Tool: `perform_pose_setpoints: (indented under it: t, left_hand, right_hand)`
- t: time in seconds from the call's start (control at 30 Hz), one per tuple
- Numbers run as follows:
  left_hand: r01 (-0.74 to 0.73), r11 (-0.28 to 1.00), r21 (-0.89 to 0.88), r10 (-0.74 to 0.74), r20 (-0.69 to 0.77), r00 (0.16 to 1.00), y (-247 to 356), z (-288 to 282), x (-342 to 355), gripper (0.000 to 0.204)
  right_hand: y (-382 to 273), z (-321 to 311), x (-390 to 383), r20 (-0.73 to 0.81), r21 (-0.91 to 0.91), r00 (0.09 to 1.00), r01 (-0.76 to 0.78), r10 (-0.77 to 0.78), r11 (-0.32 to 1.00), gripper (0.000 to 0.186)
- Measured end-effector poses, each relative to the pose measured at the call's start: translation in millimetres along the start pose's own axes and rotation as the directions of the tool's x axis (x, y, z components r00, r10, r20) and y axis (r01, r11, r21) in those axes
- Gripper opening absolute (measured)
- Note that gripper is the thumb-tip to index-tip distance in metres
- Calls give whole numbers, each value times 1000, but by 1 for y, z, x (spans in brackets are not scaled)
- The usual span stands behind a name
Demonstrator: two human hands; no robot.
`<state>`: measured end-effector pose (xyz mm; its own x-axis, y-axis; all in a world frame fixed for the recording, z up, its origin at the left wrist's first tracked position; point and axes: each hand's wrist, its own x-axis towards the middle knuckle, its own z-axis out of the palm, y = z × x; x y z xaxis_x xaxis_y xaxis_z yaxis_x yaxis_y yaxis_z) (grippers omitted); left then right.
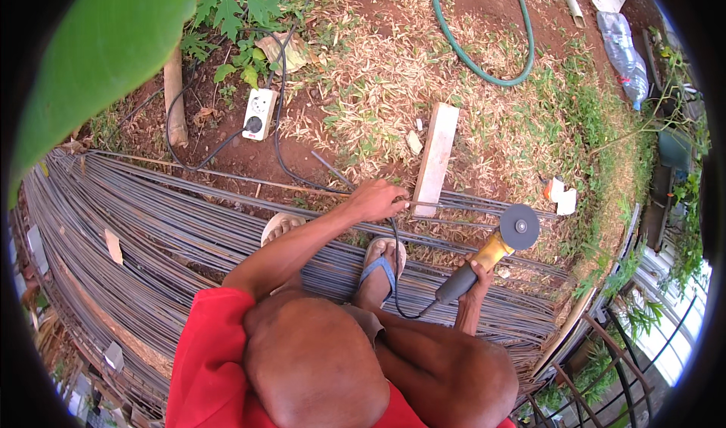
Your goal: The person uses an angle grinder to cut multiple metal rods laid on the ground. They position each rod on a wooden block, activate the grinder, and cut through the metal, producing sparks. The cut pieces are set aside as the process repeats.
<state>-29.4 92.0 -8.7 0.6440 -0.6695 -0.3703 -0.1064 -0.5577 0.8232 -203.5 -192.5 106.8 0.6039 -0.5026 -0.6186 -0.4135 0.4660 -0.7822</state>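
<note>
My right hand [476,278] is closed around the grey handle of a yellow angle grinder [493,250]. Its dark cutting disc points up and away from me, clear of the rods. With pinched fingers, my left hand [380,200] grips a thin metal rod [425,203]. The rod's end rests across a wooden plank [437,152] lying on the ground ahead. From the grinder a black cord runs past my left hand to a white power strip [259,114], where a plug sits in one socket.
A large bundle of long metal rods [159,224] spreads under my sandalled feet. Farther off lie a green hose [484,74] and a clear plastic bottle [624,57]. A big green leaf [98,65] hangs at the upper left. Metal bars [605,360] stand at the lower right.
</note>
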Motion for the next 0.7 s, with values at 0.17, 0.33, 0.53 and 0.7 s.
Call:
perform_pose_setpoints:
  t: [0.17,0.33,0.53,0.7]
  left_hand:
    - [-139,989,58,149,-215,965,2,1,-6,41]
    - [-151,988,40,156,-243,957,1,-4,-21,35]
    - [-197,974,113,227,-494,839,-25,10,-31,34]
    - [-74,991,110,126,-600,790,-27,-2,-51,31]
  right_hand:
    - [1,2,7,16,47,1000,-9,9,999,47]
    - [23,-5,31,69,117,996,-71,63,991,41]
    - [17,20,75,149,-120,987,71,-52,990,40]
    - [7,42,96,155,-158,984,110,-85,981,40]
